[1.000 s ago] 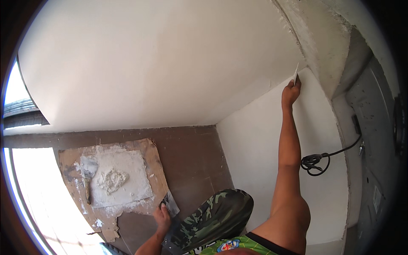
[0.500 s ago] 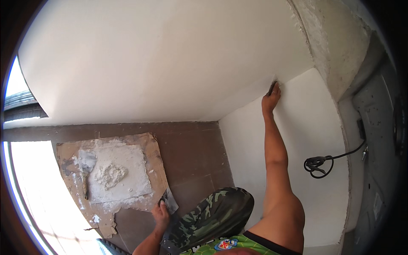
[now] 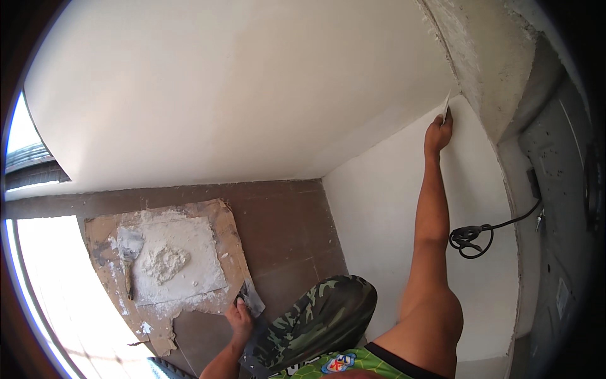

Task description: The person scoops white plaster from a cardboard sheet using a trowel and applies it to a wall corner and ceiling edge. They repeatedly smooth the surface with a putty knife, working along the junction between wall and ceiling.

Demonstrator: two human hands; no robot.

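My right hand (image 3: 438,134) reaches up to the corner where two white wall faces meet, closed round the handle of a putty knife (image 3: 447,107) whose thin blade stands near the seam. Low on the left, my left hand (image 3: 240,317) grips a second, wider putty knife (image 3: 254,299) beside my knee, its blade pointing toward the cardboard. On that cardboard sheet (image 3: 235,243) lies a white board (image 3: 211,281) with a heap of white putty powder or paste (image 3: 165,263). Another scraper (image 3: 129,256) rests at the board's left side.
A coiled black cable (image 3: 468,240) hangs against the right wall from a grey metal panel (image 3: 562,208). Brown floor tiles (image 3: 290,234) run between the cardboard and the wall. Bright light enters at the left. My bent knee (image 3: 347,297) fills the lower middle.
My right hand has slid along the wall seam, up and to the right, carrying the putty knife toward the far corner. The left hand and its knife have hardly moved.
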